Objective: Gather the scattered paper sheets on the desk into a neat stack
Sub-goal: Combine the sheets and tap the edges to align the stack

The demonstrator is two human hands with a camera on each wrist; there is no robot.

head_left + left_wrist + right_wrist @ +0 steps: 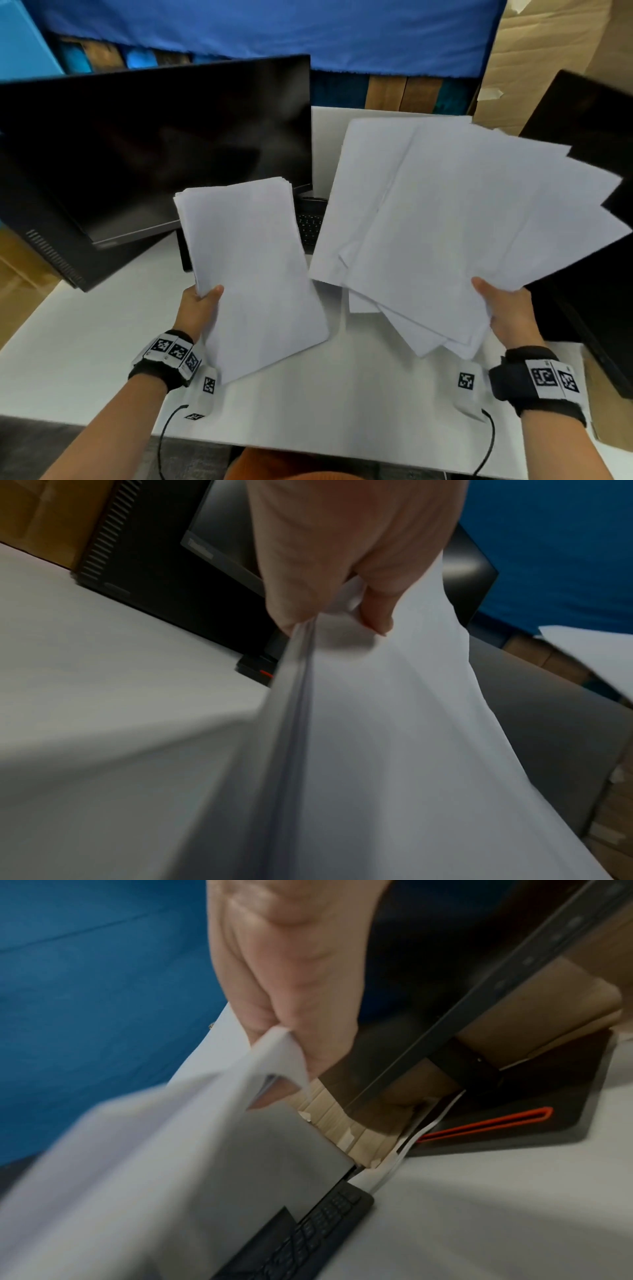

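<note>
My left hand (pixel 202 308) grips a fairly even bundle of white sheets (pixel 250 274) by its left edge, lifted above the white desk (pixel 85 335). The left wrist view shows the thumb and fingers (pixel 377 607) pinching that bundle (pixel 377 750) at its edge. My right hand (pixel 507 308) holds a larger, fanned-out bundle of white sheets (pixel 462 222) by its right lower edge, its corners splayed. In the right wrist view the fingers (pixel 274 1001) curl round these sheets (pixel 171 1150). One more sheet (pixel 363 305) lies flat on the desk under the fanned bundle.
A black monitor (pixel 154 147) stands at the back left with a black computer case (pixel 51 246) beside it. A black keyboard (pixel 310 222) lies between the bundles. Another dark monitor (pixel 599 240) stands at the right. Cardboard (pixel 548 61) and blue cloth (pixel 274 31) lie behind.
</note>
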